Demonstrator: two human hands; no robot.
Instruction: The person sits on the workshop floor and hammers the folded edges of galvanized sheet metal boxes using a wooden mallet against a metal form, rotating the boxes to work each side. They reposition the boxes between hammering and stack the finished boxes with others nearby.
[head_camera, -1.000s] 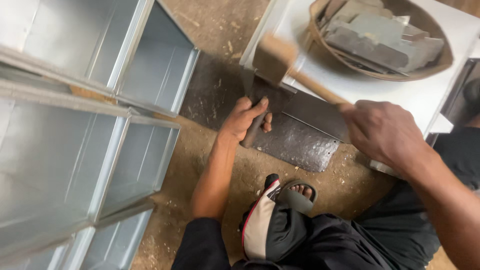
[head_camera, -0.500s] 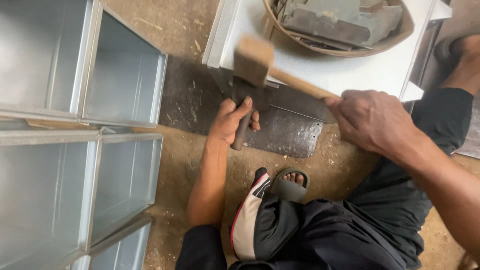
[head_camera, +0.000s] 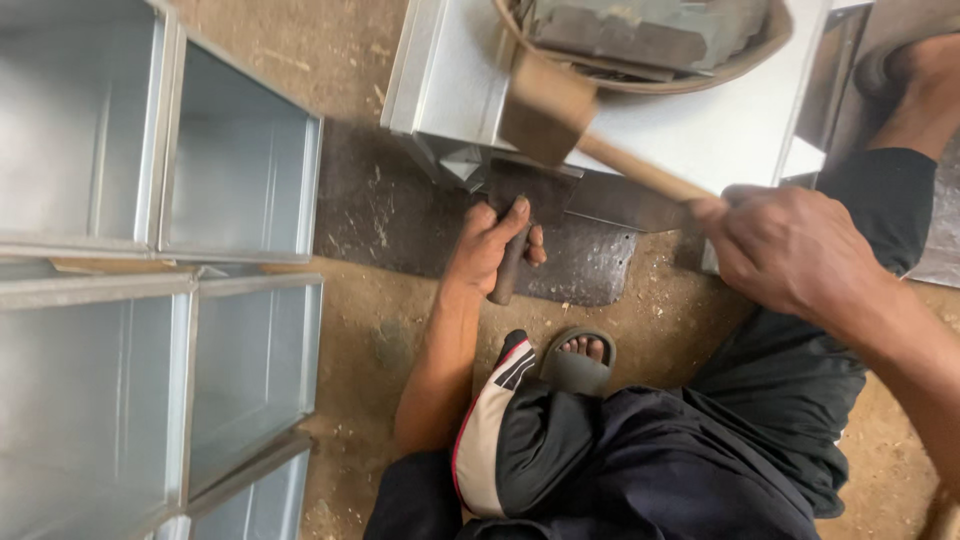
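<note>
Mallet (head_camera: 545, 112) now hangs closer above the chisel (head_camera: 520, 225), right hand (head_camera: 790, 250) clamped on its handle, left hand (head_camera: 490, 245) wrapped round the chisel.

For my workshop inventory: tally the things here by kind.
Wooden mallet: 1
Dark metal tool in the left hand: 1
Open sheet-metal boxes: 5
Round basket: 1
Dark floor plate: 1
Sandal: 1
Total: 10

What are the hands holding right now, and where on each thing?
The right hand grips a wooden mallet at the handle's end. The left hand wraps a dark metal tool around its narrow handle.
</note>
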